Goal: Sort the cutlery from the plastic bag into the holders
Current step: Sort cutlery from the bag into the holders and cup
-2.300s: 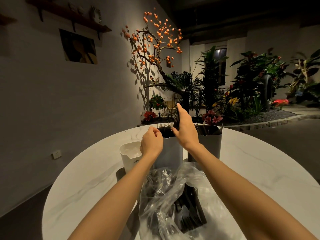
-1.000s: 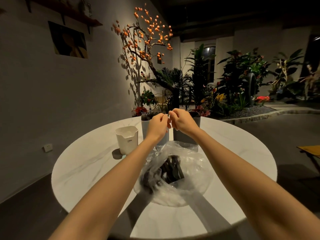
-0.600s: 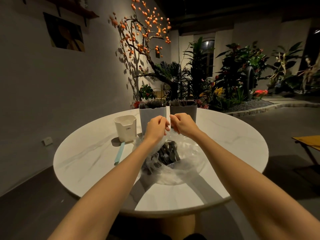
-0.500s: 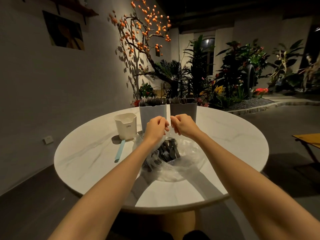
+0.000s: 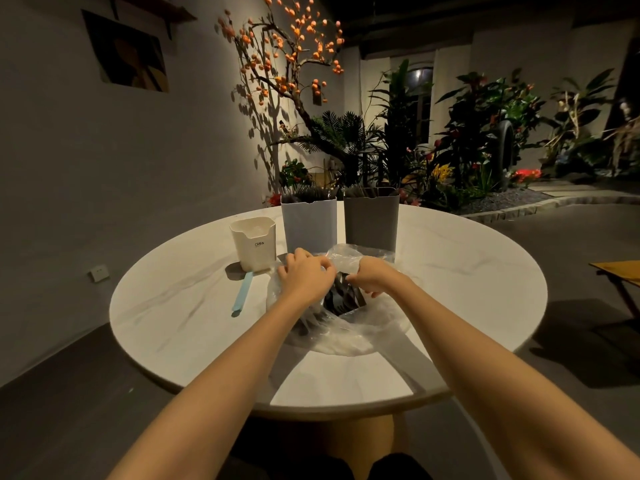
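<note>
A clear plastic bag lies on the round white table with several pieces of black cutlery inside. My left hand and my right hand are both down at the bag's open top, fingers curled into the plastic, holding the mouth apart. Behind the bag stand a light grey holder and a dark grey holder, each with dark cutlery sticking out of it. A shorter white holder stands to their left.
A light blue utensil lies flat on the table in front of the white holder. A planted bed with a tree and flowers runs behind the table. A wooden stool edge shows at the far right.
My hands have dropped from in front of the holders down to the bag and now grip its opening. The view has pulled back from the table.
</note>
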The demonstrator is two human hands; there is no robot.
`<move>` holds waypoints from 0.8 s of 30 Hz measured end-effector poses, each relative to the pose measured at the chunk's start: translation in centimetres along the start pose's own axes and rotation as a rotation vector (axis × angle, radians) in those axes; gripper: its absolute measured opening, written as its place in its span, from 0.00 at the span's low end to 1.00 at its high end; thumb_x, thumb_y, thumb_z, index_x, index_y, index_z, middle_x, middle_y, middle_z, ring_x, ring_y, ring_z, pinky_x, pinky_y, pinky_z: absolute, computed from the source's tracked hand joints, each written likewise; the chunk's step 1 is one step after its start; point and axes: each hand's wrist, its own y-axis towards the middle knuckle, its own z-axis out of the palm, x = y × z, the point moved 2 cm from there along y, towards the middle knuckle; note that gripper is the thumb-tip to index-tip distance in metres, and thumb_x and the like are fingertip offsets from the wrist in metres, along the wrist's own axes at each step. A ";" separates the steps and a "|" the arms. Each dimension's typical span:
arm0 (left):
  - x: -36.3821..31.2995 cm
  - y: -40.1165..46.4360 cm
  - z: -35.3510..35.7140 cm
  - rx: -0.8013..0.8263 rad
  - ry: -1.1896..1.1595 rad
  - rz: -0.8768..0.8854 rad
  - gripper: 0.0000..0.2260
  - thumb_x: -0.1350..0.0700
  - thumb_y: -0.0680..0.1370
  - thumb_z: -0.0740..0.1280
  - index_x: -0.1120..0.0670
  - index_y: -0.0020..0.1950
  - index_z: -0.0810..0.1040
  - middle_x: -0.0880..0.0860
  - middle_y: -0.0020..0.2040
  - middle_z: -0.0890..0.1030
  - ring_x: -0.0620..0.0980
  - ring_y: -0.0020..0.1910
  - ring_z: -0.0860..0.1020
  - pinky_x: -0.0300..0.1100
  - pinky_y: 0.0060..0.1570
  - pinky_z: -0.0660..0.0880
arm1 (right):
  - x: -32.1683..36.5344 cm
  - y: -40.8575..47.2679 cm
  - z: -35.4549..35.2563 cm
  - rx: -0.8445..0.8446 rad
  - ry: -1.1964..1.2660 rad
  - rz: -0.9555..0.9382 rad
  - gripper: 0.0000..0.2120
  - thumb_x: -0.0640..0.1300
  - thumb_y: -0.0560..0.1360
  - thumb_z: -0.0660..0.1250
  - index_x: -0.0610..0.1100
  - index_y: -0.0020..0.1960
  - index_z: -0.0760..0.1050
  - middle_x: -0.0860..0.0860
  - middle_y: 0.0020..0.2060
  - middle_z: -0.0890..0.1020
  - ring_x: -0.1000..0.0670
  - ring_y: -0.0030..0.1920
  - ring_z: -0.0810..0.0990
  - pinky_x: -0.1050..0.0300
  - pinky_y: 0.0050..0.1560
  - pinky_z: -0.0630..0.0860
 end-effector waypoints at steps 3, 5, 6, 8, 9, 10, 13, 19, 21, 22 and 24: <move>0.3 0.0 0.2 0.061 -0.121 -0.041 0.12 0.50 0.81 0.59 0.44 0.60 0.79 0.53 0.63 0.77 0.55 0.62 0.72 0.55 0.66 0.67 | 0.7 0.0 0.4 0.013 -0.059 -0.010 0.19 0.49 0.80 0.60 0.34 0.58 0.77 0.40 0.46 0.78 0.45 0.44 0.76 0.55 0.39 0.76; 0.6 -0.3 0.3 0.090 -0.229 -0.041 0.13 0.52 0.81 0.59 0.46 0.63 0.77 0.53 0.61 0.79 0.55 0.58 0.76 0.54 0.61 0.73 | 1.1 0.1 0.6 0.034 -0.094 -0.013 0.20 0.49 0.81 0.60 0.34 0.59 0.76 0.40 0.47 0.77 0.45 0.44 0.75 0.55 0.42 0.74; 0.7 -0.5 0.3 0.088 -0.257 -0.043 0.14 0.53 0.81 0.60 0.47 0.66 0.75 0.54 0.62 0.79 0.56 0.57 0.77 0.53 0.60 0.74 | 1.4 0.1 0.7 0.043 -0.098 -0.017 0.20 0.50 0.80 0.60 0.33 0.60 0.75 0.40 0.48 0.78 0.45 0.45 0.75 0.56 0.41 0.74; 1.1 -0.7 0.4 0.071 -0.305 -0.060 0.18 0.57 0.80 0.61 0.48 0.70 0.71 0.54 0.64 0.78 0.57 0.57 0.78 0.52 0.59 0.76 | 1.8 0.0 0.8 0.055 -0.091 -0.037 0.21 0.51 0.80 0.62 0.35 0.63 0.73 0.40 0.51 0.78 0.46 0.46 0.74 0.56 0.43 0.75; 1.1 -0.7 0.4 0.063 -0.332 -0.068 0.21 0.60 0.79 0.62 0.48 0.72 0.70 0.54 0.66 0.76 0.57 0.60 0.77 0.51 0.60 0.75 | 1.9 -0.1 0.9 0.061 -0.092 -0.050 0.22 0.52 0.79 0.62 0.36 0.65 0.72 0.41 0.54 0.78 0.47 0.48 0.74 0.56 0.47 0.75; 1.2 -0.8 0.4 0.058 -0.357 -0.074 0.23 0.62 0.79 0.62 0.49 0.73 0.69 0.54 0.69 0.74 0.56 0.63 0.75 0.49 0.62 0.74 | 2.0 -0.2 1.1 0.067 -0.096 -0.060 0.23 0.53 0.79 0.63 0.38 0.66 0.71 0.41 0.57 0.78 0.47 0.49 0.74 0.55 0.52 0.75; 1.2 -0.7 0.4 0.042 -0.398 -0.085 0.26 0.66 0.78 0.60 0.51 0.75 0.66 0.54 0.73 0.70 0.56 0.68 0.71 0.50 0.65 0.71 | 2.0 0.0 1.6 0.068 -0.112 -0.055 0.24 0.55 0.78 0.65 0.40 0.66 0.71 0.43 0.59 0.78 0.47 0.52 0.75 0.54 0.55 0.75; 1.5 -0.7 0.5 0.017 -0.390 -0.081 0.27 0.70 0.78 0.59 0.54 0.75 0.65 0.55 0.74 0.68 0.57 0.71 0.68 0.49 0.67 0.68 | 2.0 0.7 1.1 0.118 -0.108 -0.006 0.19 0.47 0.79 0.64 0.37 0.65 0.72 0.41 0.60 0.77 0.44 0.55 0.77 0.53 0.57 0.75; 1.5 -0.7 0.5 0.008 -0.381 -0.077 0.27 0.70 0.78 0.59 0.54 0.75 0.65 0.56 0.73 0.68 0.57 0.70 0.68 0.49 0.68 0.68 | 2.0 0.9 0.9 0.104 -0.130 0.006 0.18 0.46 0.79 0.64 0.36 0.64 0.72 0.40 0.61 0.77 0.47 0.51 0.74 0.55 0.57 0.74; 1.4 -0.7 0.5 0.004 -0.382 -0.080 0.26 0.70 0.78 0.60 0.55 0.75 0.65 0.56 0.74 0.68 0.57 0.70 0.68 0.49 0.67 0.68 | 1.9 0.9 0.9 0.093 -0.126 0.005 0.19 0.48 0.79 0.63 0.36 0.65 0.72 0.41 0.61 0.77 0.47 0.50 0.73 0.55 0.58 0.73; 1.3 -0.7 0.5 -0.003 -0.389 -0.088 0.26 0.68 0.78 0.61 0.55 0.75 0.64 0.56 0.74 0.67 0.57 0.71 0.67 0.48 0.67 0.67 | 1.9 1.0 1.0 0.079 -0.104 -0.007 0.24 0.54 0.80 0.61 0.37 0.66 0.71 0.41 0.61 0.76 0.48 0.50 0.70 0.54 0.59 0.71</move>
